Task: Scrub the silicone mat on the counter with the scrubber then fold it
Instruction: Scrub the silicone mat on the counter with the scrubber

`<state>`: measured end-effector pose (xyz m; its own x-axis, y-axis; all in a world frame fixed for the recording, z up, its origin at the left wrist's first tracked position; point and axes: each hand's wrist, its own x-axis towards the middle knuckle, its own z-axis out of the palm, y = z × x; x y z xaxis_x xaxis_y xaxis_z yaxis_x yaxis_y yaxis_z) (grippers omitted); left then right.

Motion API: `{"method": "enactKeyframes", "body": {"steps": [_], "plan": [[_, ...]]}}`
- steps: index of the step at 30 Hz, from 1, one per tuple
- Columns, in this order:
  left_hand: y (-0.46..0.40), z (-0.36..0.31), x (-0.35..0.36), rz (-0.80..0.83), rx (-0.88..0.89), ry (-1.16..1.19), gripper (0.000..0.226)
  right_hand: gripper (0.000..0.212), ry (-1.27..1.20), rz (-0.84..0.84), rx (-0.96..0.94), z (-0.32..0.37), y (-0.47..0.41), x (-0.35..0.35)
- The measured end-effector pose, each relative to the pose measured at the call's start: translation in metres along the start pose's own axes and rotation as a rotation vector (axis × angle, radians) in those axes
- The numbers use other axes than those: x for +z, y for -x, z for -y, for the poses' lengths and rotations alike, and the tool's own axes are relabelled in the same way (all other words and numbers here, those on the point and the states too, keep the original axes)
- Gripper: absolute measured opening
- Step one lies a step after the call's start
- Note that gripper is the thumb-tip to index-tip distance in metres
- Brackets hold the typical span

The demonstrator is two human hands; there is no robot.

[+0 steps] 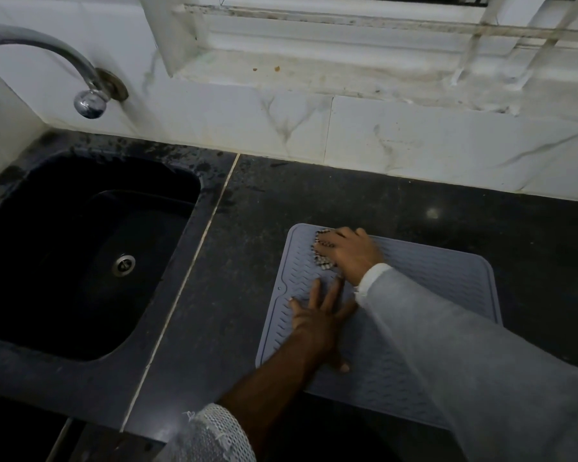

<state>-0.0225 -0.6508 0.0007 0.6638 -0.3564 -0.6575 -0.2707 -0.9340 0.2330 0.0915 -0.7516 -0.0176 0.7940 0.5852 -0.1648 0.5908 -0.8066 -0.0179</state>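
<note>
A grey ribbed silicone mat [447,281] lies flat on the dark counter [347,195], to the right of the sink. My left hand [317,323] rests flat on the mat's left part with fingers spread and straight. My right hand [351,253] is at the mat's far left corner, fingers curled over a checkered scrubber [321,248] and pressing it onto the mat. Most of the scrubber is hidden under that hand. My right sleeve covers the mat's near right part.
A black sink [80,248] with a metal drain [123,265] sits to the left, with a chrome tap [90,101] above it. A white marble-tiled wall [414,145] and a window ledge [314,71] run behind the counter. The counter's front edge is near my arms.
</note>
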Motion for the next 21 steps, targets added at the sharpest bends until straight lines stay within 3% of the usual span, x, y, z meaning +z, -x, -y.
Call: {"method": "enactKeyframes", "body": {"steps": [5, 8, 11, 15, 21], "plan": [[-0.001, -0.001, -0.001, 0.004, -0.009, -0.011, 0.126, 0.046, 0.133, 0.053, -0.028, -0.026, 0.018, -0.009], [0.0, 0.0, -0.001, 0.01, 0.0, -0.009, 0.125, 0.045, 0.051, 0.007, -0.013, -0.002, -0.001, -0.022], [0.001, -0.001, -0.001, 0.022, 0.003, -0.022, 0.119, 0.056, 0.019, -0.036, -0.015, 0.029, -0.023, -0.025], [0.003, 0.0, -0.001, 0.015, 0.005, 0.01, 0.116, 0.069, 0.019, 0.052, 0.033, 0.032, -0.022, -0.013], [0.001, -0.001, -0.002, 0.009, -0.008, -0.019, 0.125, 0.049, 0.118, 0.008, -0.053, -0.019, 0.009, -0.002]]}}
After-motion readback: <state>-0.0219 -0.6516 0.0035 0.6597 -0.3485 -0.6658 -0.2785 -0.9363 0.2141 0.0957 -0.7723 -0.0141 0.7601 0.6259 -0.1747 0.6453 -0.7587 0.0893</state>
